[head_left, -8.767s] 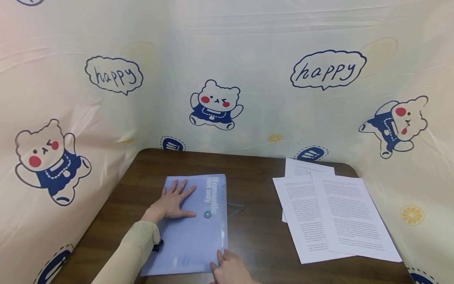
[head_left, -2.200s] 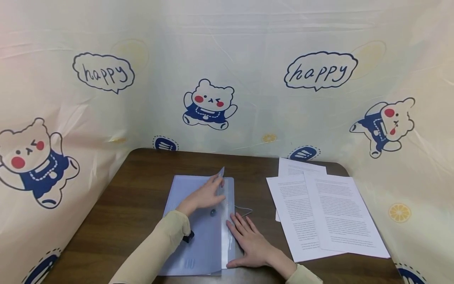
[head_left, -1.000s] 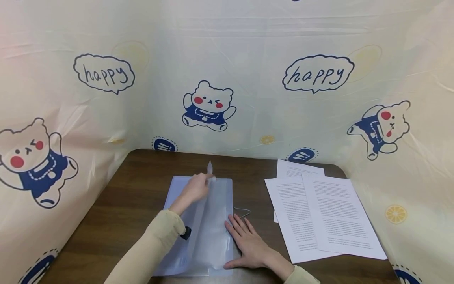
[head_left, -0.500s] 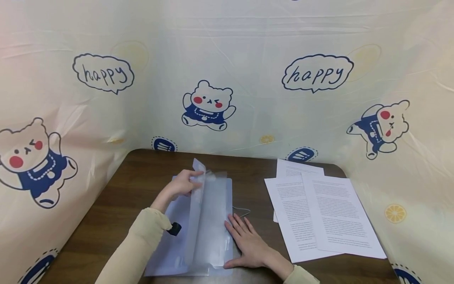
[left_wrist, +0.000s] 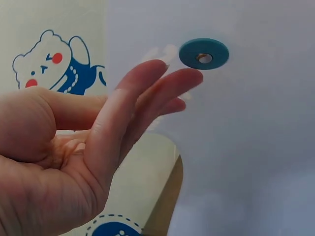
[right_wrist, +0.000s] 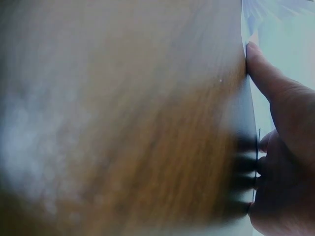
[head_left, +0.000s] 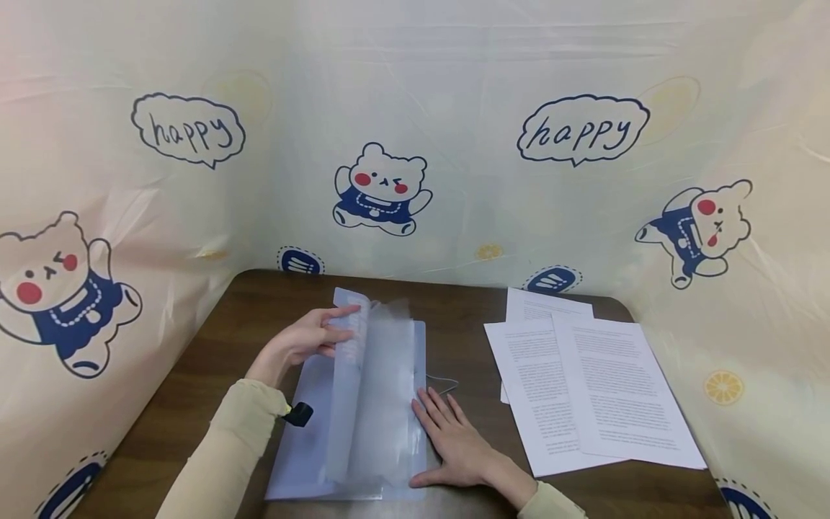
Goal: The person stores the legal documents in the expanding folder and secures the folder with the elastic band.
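A translucent blue-purple plastic document folder (head_left: 301,447) lies on the table, its cover (head_left: 344,404) lifted and curled over to the left. My left hand (head_left: 301,339) holds the cover near its far edge. In the left wrist view, the fingers of my left hand (left_wrist: 98,132) lie against the cover's outer face, just below a round teal button (left_wrist: 204,54); the thumb tip is hidden. Clear inner sheets (head_left: 385,389) show beneath the cover. My right hand (head_left: 457,443) rests with fingers spread along the folder's right edge, its fingertips on the rim.
Several printed paper sheets (head_left: 629,389) lie overlapping on the right of the brown wooden table (head_left: 194,404). A thin cord loop (head_left: 444,382) sticks out from the folder's right side. A patterned cloth (head_left: 467,158) hangs around the back and sides.
The folder was closed under my left hand; now its cover is peeled up and carried leftward, baring the inner sheets. My right hand moved from the near corner up along the right edge, then stayed.
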Demonstrator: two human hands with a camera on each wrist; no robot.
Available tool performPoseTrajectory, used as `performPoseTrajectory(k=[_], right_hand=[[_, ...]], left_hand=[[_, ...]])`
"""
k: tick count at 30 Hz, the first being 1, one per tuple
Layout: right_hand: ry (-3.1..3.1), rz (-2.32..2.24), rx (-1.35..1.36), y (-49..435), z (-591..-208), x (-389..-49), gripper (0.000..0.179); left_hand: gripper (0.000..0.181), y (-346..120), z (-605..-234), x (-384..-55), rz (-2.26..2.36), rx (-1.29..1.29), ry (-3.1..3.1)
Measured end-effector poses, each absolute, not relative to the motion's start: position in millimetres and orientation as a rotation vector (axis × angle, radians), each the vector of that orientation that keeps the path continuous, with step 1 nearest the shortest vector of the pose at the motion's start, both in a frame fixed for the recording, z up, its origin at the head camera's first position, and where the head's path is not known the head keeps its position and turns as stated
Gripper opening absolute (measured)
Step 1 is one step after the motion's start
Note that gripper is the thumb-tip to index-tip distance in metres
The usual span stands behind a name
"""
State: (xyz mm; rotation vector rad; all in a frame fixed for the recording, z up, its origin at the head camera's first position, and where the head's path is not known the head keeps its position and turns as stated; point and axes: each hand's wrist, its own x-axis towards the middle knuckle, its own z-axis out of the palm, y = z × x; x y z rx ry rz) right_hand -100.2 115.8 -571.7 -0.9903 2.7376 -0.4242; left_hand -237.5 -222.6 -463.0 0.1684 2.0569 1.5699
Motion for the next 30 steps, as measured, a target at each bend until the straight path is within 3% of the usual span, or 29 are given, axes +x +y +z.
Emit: performPoseTrajectory(k=[30], right_hand=[[2.766,-0.472,-1.042,120.9,-579.2,-101.6,0.132]], left_hand=[[0.07,-265.7,-474.6,-234.8,1.887,0.179,1.644]])
